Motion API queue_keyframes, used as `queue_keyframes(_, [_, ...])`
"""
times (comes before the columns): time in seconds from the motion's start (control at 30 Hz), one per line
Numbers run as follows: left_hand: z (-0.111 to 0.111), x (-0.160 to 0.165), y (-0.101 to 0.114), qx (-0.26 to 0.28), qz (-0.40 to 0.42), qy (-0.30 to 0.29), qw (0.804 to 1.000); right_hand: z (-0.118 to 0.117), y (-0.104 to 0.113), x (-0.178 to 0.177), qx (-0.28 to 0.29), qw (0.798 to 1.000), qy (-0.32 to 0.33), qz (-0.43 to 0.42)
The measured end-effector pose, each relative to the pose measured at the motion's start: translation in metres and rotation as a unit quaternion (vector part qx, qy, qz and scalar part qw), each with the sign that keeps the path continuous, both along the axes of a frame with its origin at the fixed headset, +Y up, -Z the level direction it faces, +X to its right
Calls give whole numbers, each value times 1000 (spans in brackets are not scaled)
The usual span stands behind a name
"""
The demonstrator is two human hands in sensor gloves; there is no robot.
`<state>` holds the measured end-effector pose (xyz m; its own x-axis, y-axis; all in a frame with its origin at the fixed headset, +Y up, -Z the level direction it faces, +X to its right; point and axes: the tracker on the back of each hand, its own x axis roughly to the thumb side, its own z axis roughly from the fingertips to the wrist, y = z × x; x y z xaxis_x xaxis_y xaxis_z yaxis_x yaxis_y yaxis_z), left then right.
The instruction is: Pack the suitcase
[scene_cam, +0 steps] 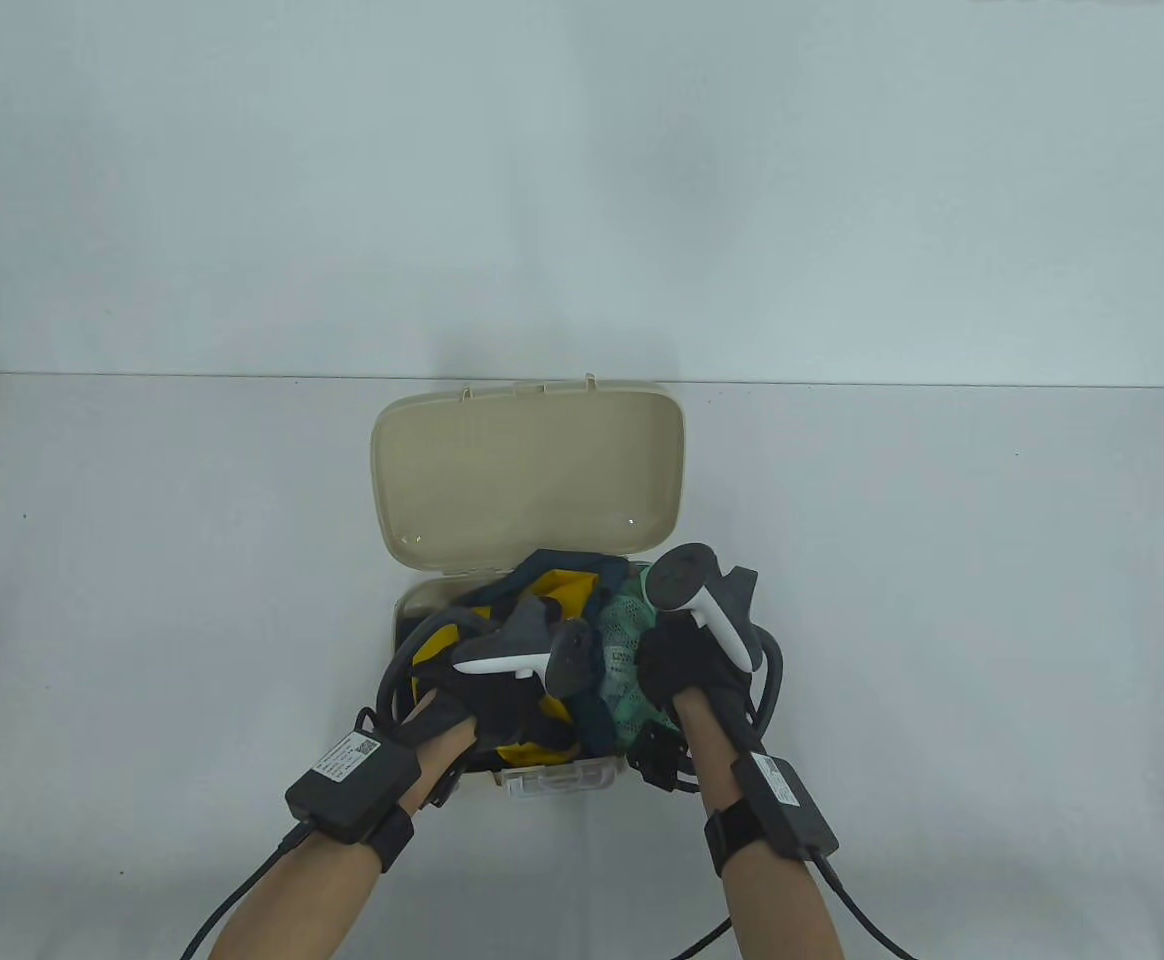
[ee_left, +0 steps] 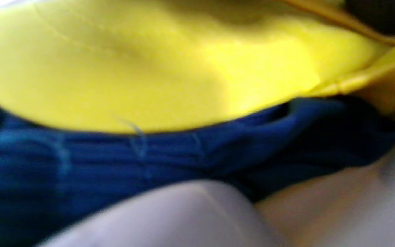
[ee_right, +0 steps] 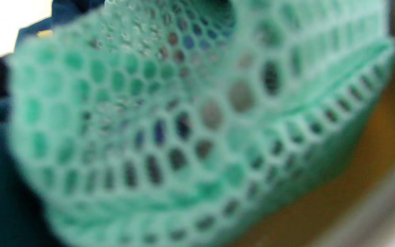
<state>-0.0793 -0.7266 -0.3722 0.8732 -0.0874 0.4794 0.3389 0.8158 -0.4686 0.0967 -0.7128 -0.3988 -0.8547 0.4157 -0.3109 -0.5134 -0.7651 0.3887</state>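
Two gloved hands bear down on a heap of clothing in a small beige suitcase that stands open at the near edge of the white counter, its lid tipped back toward the far side. The left hand lies on a yellow garment trimmed in dark blue, on the case's left half; the right hand rests on a green mesh item on the right half. Whether the fingers of either hand lie flat or curl into the cloth cannot be told: the trackers hide them from above, and both wrist views are blurred fabric at close range. The clothes mound above the rim and spill over the front edge, near the latch. The case's long axis runs left to right, with one hand on each half and the lid directly beyond them, so closing it likely means flattening the pile downward first, then reaching forward over it.
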Motion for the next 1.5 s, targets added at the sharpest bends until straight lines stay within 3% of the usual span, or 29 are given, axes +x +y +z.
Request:
queue_keyframes(0.1, [0, -2, 0, -9, 10, 2, 1000, 0, -5, 1, -9, 999, -18, -49])
queue_keyframes(0.3, [1, -2, 0, -8, -7, -2, 1000, 0, -6, 0, 4, 999, -38, -12])
queue_keyframes(0.47, [1, -9, -1, 4, -23, 0, 1000, 0, -8, 6, 7, 997, -66, -49])
queue_keyframes(0.6, [0, -12, 0, -8, -6, 2, 1000, 3, -4, 2, 9, 999, -21, -36])
queue_keyframes(0.73, [-5, -22, 12, -39, 77, 14, 996, 10, 17, -8, 14, 997, 64, -49])
queue_keyframes(0.83, [-5, -30, 26, -42, 153, 21, 987, 16, 35, -22, 51, 993, 103, 8])
queue_keyframes(0.93, [-6, -33, 33, -30, 229, 48, 972, 18, 34, -40, 42, 985, 145, 78])
queue_keyframes(1.1, [-8, -19, 18, -2, 150, 46, 988, 17, 12, -62, 19, 977, 166, 131])
queue_keyframes(1.17, [-8, -19, 10, -7, 161, 67, 985, 15, 5, -59, 9, 978, 157, 135])
queue_keyframes(1.3, [-8, -10, 8, -18, 104, 63, 992, 11, -7, -50, 1, 980, 149, 135])
queue_keyframes(1.5, [-6, -2, 3, -6, -1, 51, 999, 10, -7, -39, 9, 983, 130, 127])
